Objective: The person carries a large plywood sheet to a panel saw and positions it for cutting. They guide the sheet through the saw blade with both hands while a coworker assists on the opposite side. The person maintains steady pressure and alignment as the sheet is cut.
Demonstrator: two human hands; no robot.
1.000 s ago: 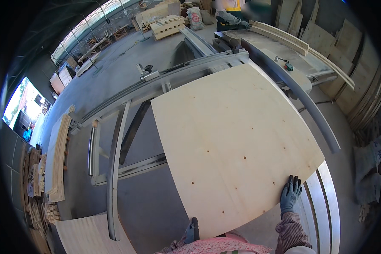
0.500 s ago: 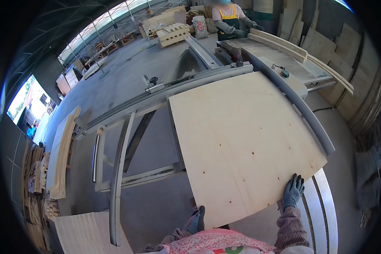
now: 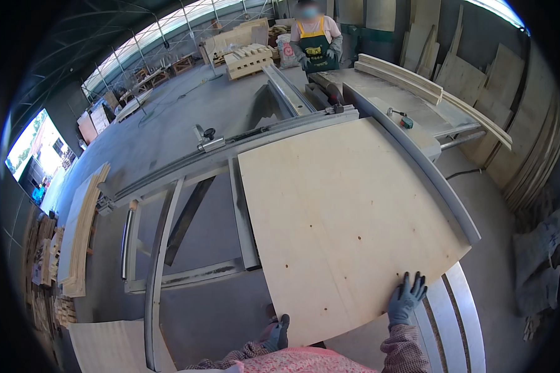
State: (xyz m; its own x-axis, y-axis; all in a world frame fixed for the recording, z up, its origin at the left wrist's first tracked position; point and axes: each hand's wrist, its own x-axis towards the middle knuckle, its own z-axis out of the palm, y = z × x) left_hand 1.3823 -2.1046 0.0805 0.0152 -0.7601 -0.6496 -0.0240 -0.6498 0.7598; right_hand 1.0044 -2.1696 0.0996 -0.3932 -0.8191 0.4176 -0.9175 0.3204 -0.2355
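Note:
A large pale plywood sheet (image 3: pixel 354 230) with small dark knots lies on the metal frame of a sliding table saw (image 3: pixel 239 211). My left hand (image 3: pixel 276 334), in a grey-blue glove, grips the sheet's near left corner; its thumb shows at the edge and the other fingers are hidden. Farther right, my right hand (image 3: pixel 406 299) rests on the near edge in a matching glove, palm down with fingers spread. Along the right side of the sheet runs a long grey metal fence (image 3: pixel 417 168).
Beyond the saw stands a co-worker (image 3: pixel 317 43) in a yellow-and-green apron. Long timber strips (image 3: pixel 404 81) lie on the far right tabletop near a small green tool (image 3: pixel 406 122). Slatted metal (image 3: pixel 460 311) is at my right. Stacked boards (image 3: pixel 84 236) stand on the left.
The sheet has shifted right, showing more of the frame bar at its left. My right hand has slid slightly left along the edge. The co-worker has turned and drawn their hands from the timber.

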